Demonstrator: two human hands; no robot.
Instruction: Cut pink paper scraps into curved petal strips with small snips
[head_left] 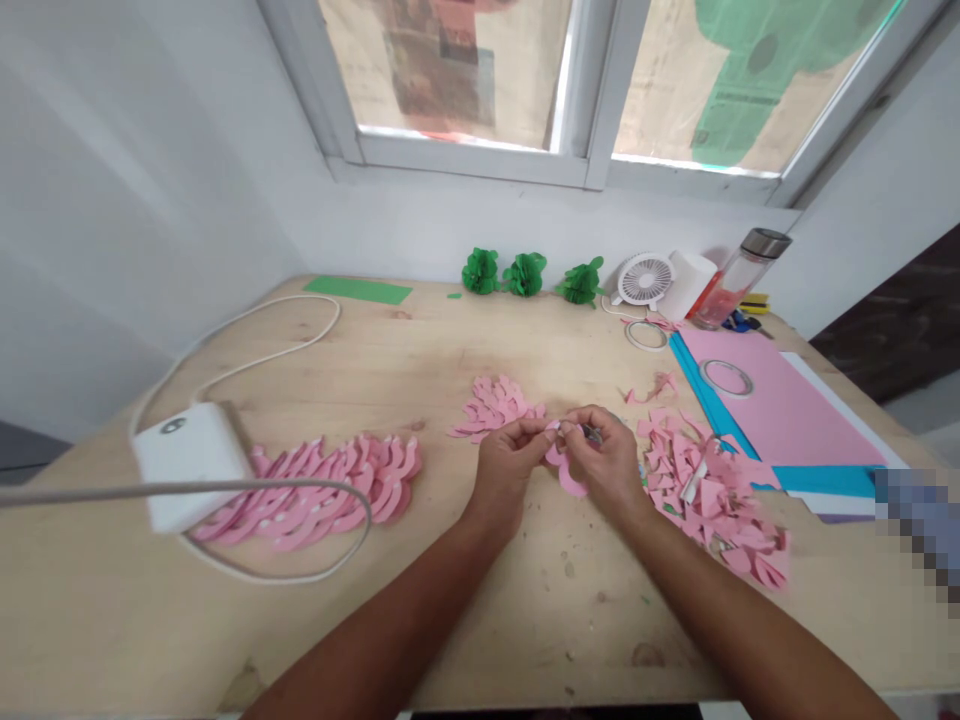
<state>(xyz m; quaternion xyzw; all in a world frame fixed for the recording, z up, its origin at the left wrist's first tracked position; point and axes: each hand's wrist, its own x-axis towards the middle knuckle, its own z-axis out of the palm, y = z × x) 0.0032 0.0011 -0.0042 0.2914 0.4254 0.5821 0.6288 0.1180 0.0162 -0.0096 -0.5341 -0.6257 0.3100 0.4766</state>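
Note:
Near the middle of the table, my left hand point(510, 465) and my right hand point(607, 455) meet over a small pink paper cutout point(571, 478). Both hands pinch it between thumb and fingers, and its curved lower edge hangs below them. What else may sit between the fingertips is too small to make out. Just beyond my left hand lies a small pile of pink paper petals point(495, 402). Farther left, scalloped pink paper pieces point(360, 485) lie in overlapping rows. Beside my right hand is a heap of pink paper scraps point(701, 480).
A white power bank point(187, 465) with a looping cable point(300, 485) stands at left. Green paper balls point(523, 274), a small fan point(646, 278) and a glass bottle point(739, 285) line the wall. Pink sheets point(787, 400) and a tape roll point(726, 378) lie at right.

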